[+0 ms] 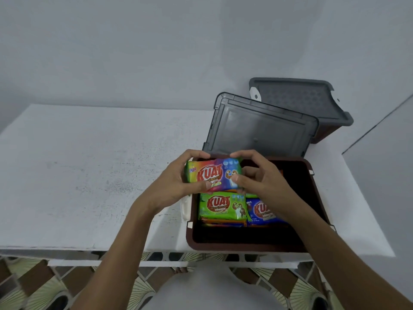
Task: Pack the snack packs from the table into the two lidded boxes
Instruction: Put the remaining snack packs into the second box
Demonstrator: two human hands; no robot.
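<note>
A rainbow-coloured snack pack [213, 174] is held over the far left corner of the open brown box [245, 246]. My left hand [178, 183] grips its left end and my right hand [257, 177] grips its right end. Inside the box lie a green snack pack [222, 205] and a blue snack pack [262, 212] on top of other packs. The box's grey lid [259, 128] leans open behind it. A second brown box with its grey lid [299, 101] shut stands at the back right.
The white table [89, 175] stretches left of the boxes, its front edge [89, 249] near me. A grey wall stands behind. Patterned floor tiles [44, 287] show below the table edge.
</note>
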